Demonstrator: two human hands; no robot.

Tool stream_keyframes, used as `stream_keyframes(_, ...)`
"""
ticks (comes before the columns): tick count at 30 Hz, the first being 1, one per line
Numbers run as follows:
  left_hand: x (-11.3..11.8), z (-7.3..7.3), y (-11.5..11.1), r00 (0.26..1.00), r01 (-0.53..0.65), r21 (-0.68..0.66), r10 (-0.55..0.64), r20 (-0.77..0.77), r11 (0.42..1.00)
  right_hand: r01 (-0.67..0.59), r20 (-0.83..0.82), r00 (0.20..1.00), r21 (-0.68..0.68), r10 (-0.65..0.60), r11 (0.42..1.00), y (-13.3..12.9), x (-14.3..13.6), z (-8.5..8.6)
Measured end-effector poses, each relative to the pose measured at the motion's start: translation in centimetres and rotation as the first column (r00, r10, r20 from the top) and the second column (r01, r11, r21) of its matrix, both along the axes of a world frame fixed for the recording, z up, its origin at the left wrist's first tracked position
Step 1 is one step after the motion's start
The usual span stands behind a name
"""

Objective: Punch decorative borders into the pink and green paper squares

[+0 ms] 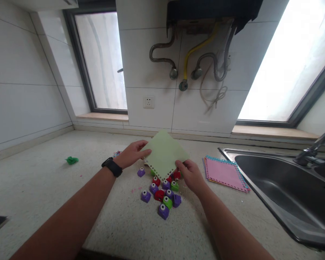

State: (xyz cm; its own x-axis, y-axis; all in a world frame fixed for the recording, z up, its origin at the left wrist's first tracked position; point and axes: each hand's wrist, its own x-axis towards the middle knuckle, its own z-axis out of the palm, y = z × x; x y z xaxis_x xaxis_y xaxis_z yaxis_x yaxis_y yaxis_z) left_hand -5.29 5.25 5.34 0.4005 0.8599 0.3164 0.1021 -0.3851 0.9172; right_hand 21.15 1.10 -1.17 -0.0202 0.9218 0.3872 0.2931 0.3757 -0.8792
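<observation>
A pale green sheet of paper (165, 151) is held up between my two hands, turned so one corner points down toward me. Small punched holes run along its two lower edges. My left hand (135, 153), with a black watch on the wrist, pinches the left corner. At the right corner, my right hand (189, 173) grips the sheet between thumb and fingers. Beneath the paper lie several small craft punches in purple, red and green; a purple craft punch (164, 211) is nearest me. The sheet partly hides some of them.
To the right, a stack of punched paper with a pink sheet (224, 173) on top lies beside the steel sink (281, 195). A crumpled green item (72, 160) sits on the left of the counter (108, 227). Pipes hang from a heater on the wall.
</observation>
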Motion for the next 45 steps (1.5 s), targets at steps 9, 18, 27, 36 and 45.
stream_keyframes(9,-0.3,-3.6,-0.1,0.998,0.063,-0.19,-0.059,0.026,0.98,-0.084,0.226,0.972,0.1,0.059,0.991,-0.9,0.2,0.7)
stream_keyframes(18,-1.8,-4.7,0.4,0.942,-0.077,-0.252,0.153,0.299,0.965,0.016,0.114,0.993,0.108,-0.028,0.994,-0.1,0.9,0.3)
stream_keyframes(27,-2.0,-6.1,1.5,0.89,-0.132,-0.292,0.243,0.385,0.947,0.108,0.466,0.868,0.163,-0.173,0.981,1.3,2.6,-0.7)
stream_keyframes(36,-1.1,-6.8,1.4,0.904,-0.087,-0.305,0.204,0.376,0.949,-0.101,0.575,0.818,0.122,0.012,0.987,-0.4,2.4,0.8)
stream_keyframes(45,-1.3,-7.3,2.0,0.89,-0.121,-0.279,0.228,0.394,0.953,-0.311,0.579,0.775,0.0,0.253,0.951,-2.2,0.9,1.7)
